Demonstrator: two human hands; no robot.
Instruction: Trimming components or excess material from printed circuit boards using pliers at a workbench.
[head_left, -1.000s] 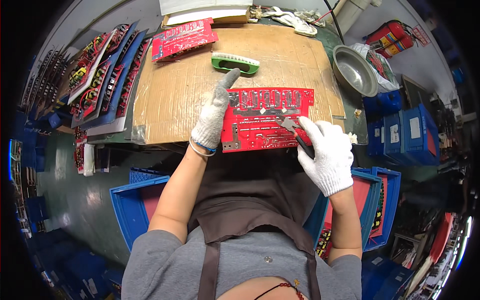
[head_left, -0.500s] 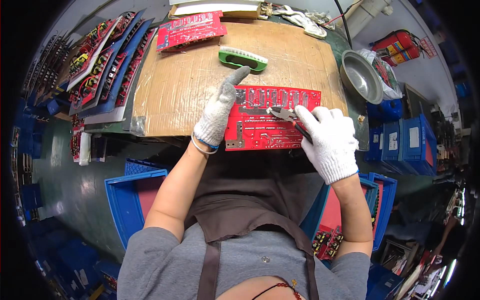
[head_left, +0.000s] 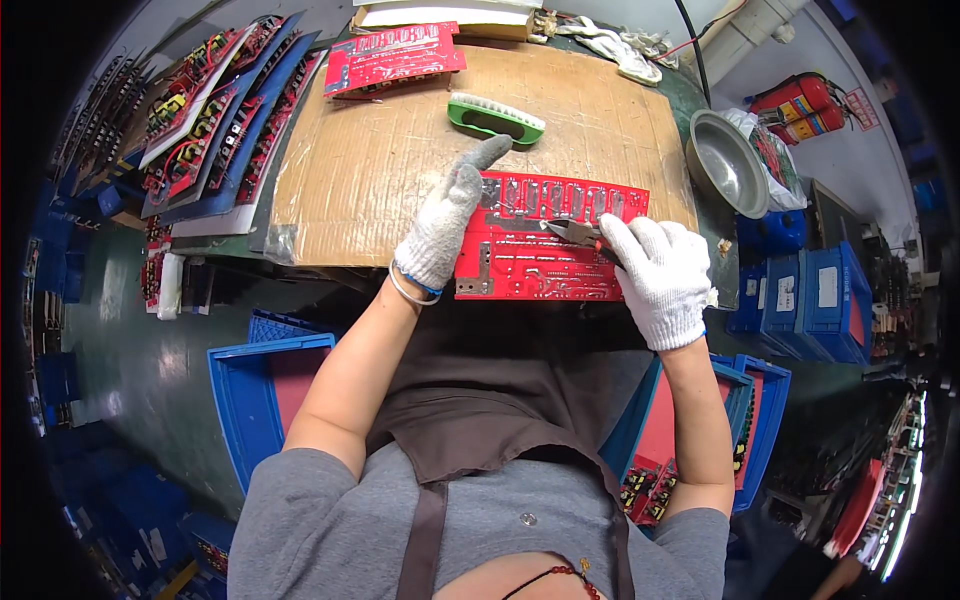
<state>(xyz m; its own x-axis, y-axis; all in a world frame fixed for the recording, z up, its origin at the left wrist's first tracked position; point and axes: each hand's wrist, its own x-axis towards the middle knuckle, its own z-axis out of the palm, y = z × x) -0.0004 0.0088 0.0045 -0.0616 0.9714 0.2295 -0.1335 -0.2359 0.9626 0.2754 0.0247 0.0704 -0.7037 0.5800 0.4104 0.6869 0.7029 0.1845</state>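
A red circuit board point(head_left: 545, 268), its soldered side up, lies at the near edge of a cardboard sheet. At its left edge my left hand point(head_left: 447, 215), in a white glove with greyed fingertips, is closed on it, forefinger pointing away; the thumb's grip is partly hidden. My right hand point(head_left: 662, 272), also gloved, is closed around a pair of cutting pliers point(head_left: 577, 232), whose handles mostly vanish under the fingers. The pliers' jaws rest over the middle of the board, just below its row of silvery solder patches. Beyond my left fingertips lies a green brush point(head_left: 497, 120) with white bristles.
Cardboard point(head_left: 340, 170) covers the bench, with another red board point(head_left: 392, 60) at its far left. Boards stand in a rack point(head_left: 215, 130) to the left. A metal bowl point(head_left: 727, 163) sits at right. Blue bins point(head_left: 240, 400) flank my lap; a fire extinguisher point(head_left: 805, 107) is beyond.
The view has shifted slightly. My right hand and the pliers have turned a little, and the handles show less now. My left hand keeps its place on the board.
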